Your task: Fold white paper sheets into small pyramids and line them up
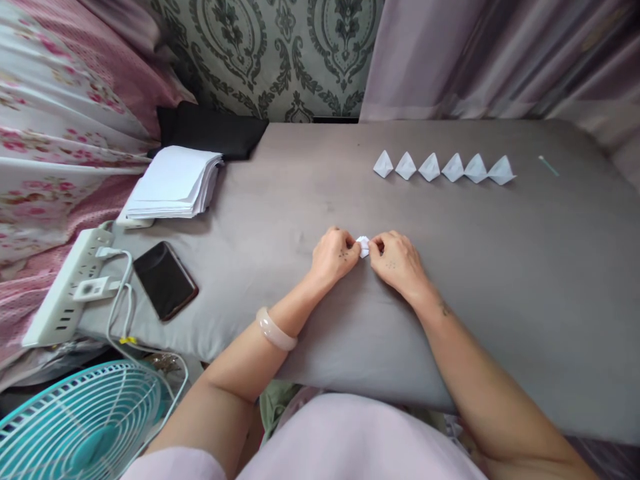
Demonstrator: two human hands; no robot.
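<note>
A small folded white paper [363,247] is pinched between my two hands, low over the middle of the grey cloth-covered table [280,200]. My left hand [336,255] grips its left edge with thumb and fingers closed. On the opposite edge, my right hand [397,261] has its thumb and fingers closed too. The paper's exact folds are too small to make out. Farther back to the right, several white folded paper pieces [429,167] with pointed tops stand in a row.
At the left lie a stack of white paper [175,183], a black folded cloth-like item [215,130] and a dark phone [166,280]. A white power strip [70,287] with cables borders them, above a teal fan [90,427]. A thin pale-green stick [549,166] lies far right.
</note>
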